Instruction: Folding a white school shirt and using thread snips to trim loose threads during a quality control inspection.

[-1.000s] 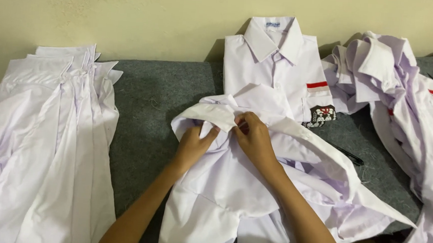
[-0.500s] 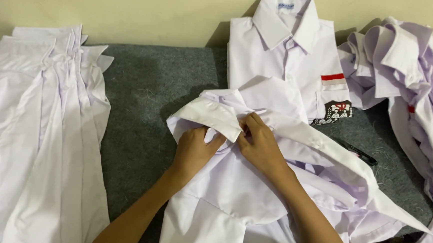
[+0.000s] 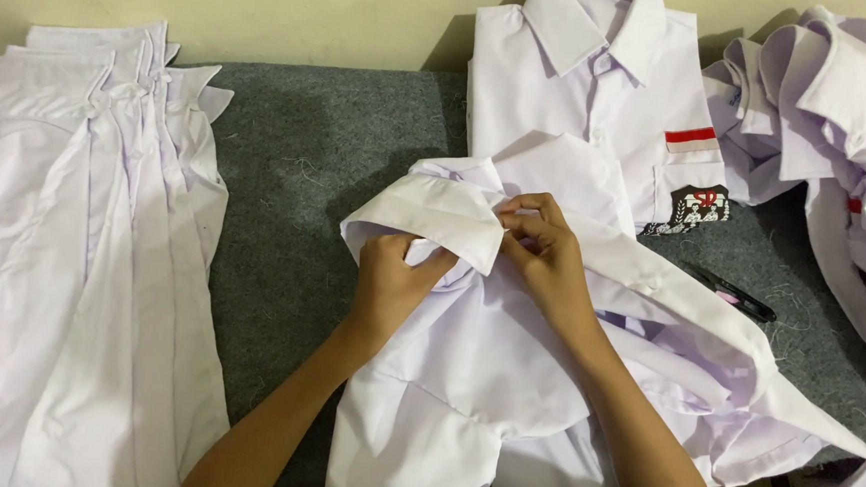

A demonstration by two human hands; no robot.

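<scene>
Shirt (image 3: pixel 485 377) lies in the middle of the grey table (image 3: pixel 298 165), white and a bit crumpled, right under the person's arms. Both hands are up at its collar (image 3: pixel 430 213). The left hand (image 3: pixel 391 276) is closed, with its fingers curled around the cloth just under the collar flap. The right hand (image 3: pixel 543 245) is closed too, pinching the cloth at the neck, where a button could be, but the fingers hide that spot.

To do this bit well, I think both hands need to stay close together and keep the collar flat. A soft pull would smooth the front. A hard tug could bunch the cloth up again, so slow and gentle looks best.

On the left lies a row of flat shirts (image 3: pixel 72 252), one on top of the other. Near the right arm, a small dark tool (image 3: pixel 736 292) rests on the table. Further back sits a neat folded shirt (image 3: pixel 592 103) with a red and white patch. Far right is a messy heap of shirts (image 3: pixel 841 118).
</scene>
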